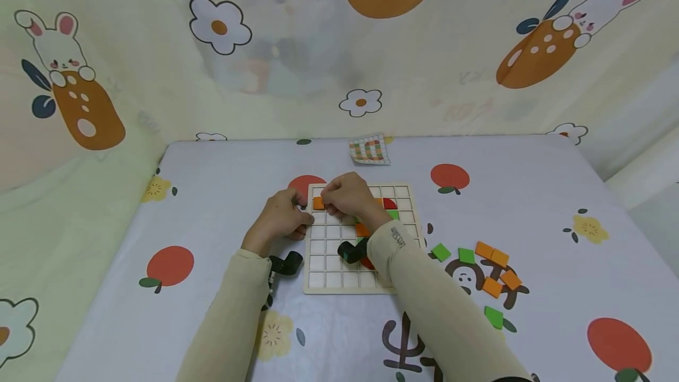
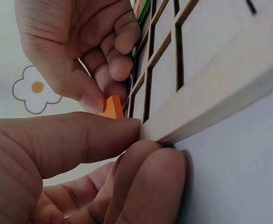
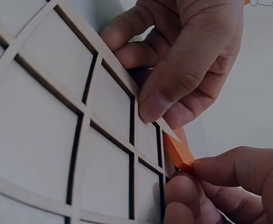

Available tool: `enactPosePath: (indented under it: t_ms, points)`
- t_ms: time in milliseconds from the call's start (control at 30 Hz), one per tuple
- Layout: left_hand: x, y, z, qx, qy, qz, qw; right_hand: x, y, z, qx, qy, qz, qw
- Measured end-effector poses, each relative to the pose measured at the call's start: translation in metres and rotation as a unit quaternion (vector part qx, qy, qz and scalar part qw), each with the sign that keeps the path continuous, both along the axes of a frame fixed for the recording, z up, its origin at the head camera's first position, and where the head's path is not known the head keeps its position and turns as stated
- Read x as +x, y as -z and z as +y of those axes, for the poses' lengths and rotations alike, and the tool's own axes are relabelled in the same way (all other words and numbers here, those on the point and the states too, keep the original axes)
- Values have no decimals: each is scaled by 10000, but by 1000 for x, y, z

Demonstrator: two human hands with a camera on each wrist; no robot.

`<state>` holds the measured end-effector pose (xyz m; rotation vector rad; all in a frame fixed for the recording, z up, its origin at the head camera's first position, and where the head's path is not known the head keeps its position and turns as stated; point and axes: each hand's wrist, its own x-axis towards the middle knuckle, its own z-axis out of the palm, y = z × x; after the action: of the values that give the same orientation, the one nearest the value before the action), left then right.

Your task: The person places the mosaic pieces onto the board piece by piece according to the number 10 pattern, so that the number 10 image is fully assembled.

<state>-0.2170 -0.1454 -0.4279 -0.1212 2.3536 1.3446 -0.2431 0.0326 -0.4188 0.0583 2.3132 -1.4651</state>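
Observation:
A pale wooden grid board (image 1: 325, 264) lies on the table. My left hand (image 1: 280, 215) grips its left edge, with thumb (image 2: 94, 137) on the rim and fingers curled at the side. At the board's upper left, my right hand (image 1: 351, 194) pinches an orange square tile (image 3: 178, 154) between thumb and fingertips. That tile sits tilted at a grid cell. Other pieces lie in the grid, among them a red one (image 1: 389, 203), a green one (image 1: 394, 214) and an orange one (image 1: 363, 230). My right hand and forearm hide part of the board.
Loose orange tiles (image 1: 492, 286) and green tiles (image 1: 467, 256) lie scattered to the right of the board. A small pattern card (image 1: 369, 150) with coloured squares rests near the table's back edge. The printed cloth (image 1: 223, 193) covers the table, and a curtain (image 1: 297, 75) hangs behind it.

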Motion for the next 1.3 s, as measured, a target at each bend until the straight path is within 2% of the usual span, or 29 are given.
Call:
enactPosePath:
  t_ms: [633, 867, 1000, 1100, 1300]
  points:
    - [2, -4, 1, -1, 7, 18, 10000, 2, 5, -1, -39, -103, 226, 9997]
    - [1, -2, 0, 7, 25, 37, 10000, 4, 4, 6, -300, -92, 300, 9991]
    - [1, 0, 2, 7, 22, 23, 10000, 12, -6, 27, -519, -41, 346, 9980]
    - [1, 0, 3, 13, 24, 37, 10000, 21, -13, 52, -448, 119, 309, 9984]
    - [0, 1, 2, 18, -65, -34, 10000, 50, -17, 111, 186, 410, 127, 9989]
